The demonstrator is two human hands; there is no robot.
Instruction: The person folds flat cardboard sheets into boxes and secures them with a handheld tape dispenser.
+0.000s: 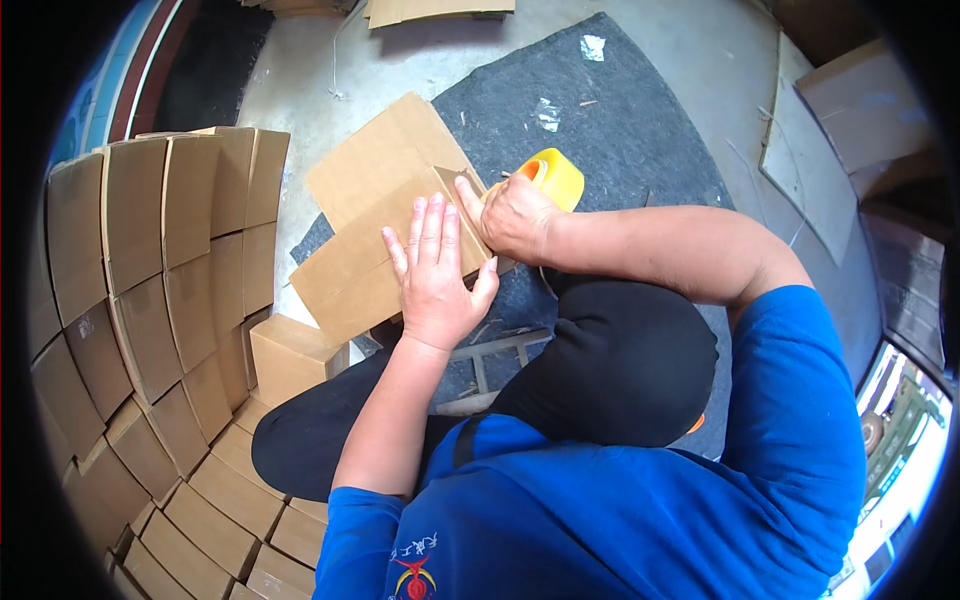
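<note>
In front of me a brown cardboard box [350, 270] lies tilted, with flaps spread out to the left and back. My left hand [440, 278] rests flat on its near panel, fingers stretched out and thumb apart. At the box's right end, my right hand [517, 217] is closed around a roll of yellow packing tape [566, 181] with an orange inside. The right thumb presses against the box edge. Most of the roll's near side is hidden by that hand, and I cannot see whether a strip of tape is stuck down.
Stacked cardboard boxes [150, 260] form a wall on the left, and one separate box [290, 355] stands by my knee. A dark mat [640, 130] covers the floor ahead, with scraps on it. Flat cardboard [440, 10] lies at the back. Large cartons [870, 110] stand far right.
</note>
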